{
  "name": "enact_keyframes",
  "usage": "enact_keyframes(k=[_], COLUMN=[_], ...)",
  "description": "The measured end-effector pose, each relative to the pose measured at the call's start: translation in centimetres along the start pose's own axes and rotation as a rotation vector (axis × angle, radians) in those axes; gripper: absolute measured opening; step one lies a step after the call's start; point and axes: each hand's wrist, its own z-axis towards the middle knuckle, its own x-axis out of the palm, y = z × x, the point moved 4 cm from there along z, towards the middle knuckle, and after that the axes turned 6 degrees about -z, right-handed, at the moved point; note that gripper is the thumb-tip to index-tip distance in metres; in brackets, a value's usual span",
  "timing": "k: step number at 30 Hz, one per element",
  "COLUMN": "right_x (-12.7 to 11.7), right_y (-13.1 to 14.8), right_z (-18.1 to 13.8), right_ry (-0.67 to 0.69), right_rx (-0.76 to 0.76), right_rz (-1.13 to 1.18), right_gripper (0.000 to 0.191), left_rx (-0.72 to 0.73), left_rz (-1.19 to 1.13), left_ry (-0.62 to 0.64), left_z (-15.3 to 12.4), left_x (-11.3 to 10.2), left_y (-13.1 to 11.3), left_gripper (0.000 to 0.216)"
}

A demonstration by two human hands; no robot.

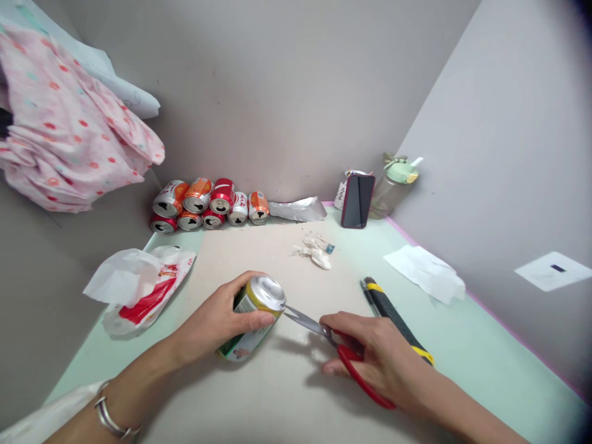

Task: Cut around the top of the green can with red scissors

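My left hand [226,314] is wrapped round a green and yellow drink can [252,333], which leans to the right with its silver end up. In my right hand [374,351] is a pair of scissors [308,320] with red handles. The blade tips meet the can's side just below its silver rim, where a small nick seems to show. Whether the tips have gone through the metal I cannot tell. Beside my right hand lies a black and yellow tool [393,314], partly hidden by that hand.
Stacked cans [222,196] line the back wall beside a cut metal sheet [300,209]. A phone [357,202] stands upright near a bottle [388,191]. Crumpled scraps [317,253] lie mid-table. At left is a tissue pack [152,296]; at right, white paper [423,271].
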Motion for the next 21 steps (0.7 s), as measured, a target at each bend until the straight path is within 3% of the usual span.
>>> enact_keyframes(k=[21], right_x=[0.24], right_y=[-0.20], right_z=[-0.13], right_ry=[-0.048], right_rx=[-0.035], right_rz=[-0.050], right_gripper=[0.047], left_rx=[-0.067], left_rz=[-0.102], left_ry=[0.096], left_z=[-0.14], left_x=[0.34], left_y=[0.40], left_gripper=[0.041])
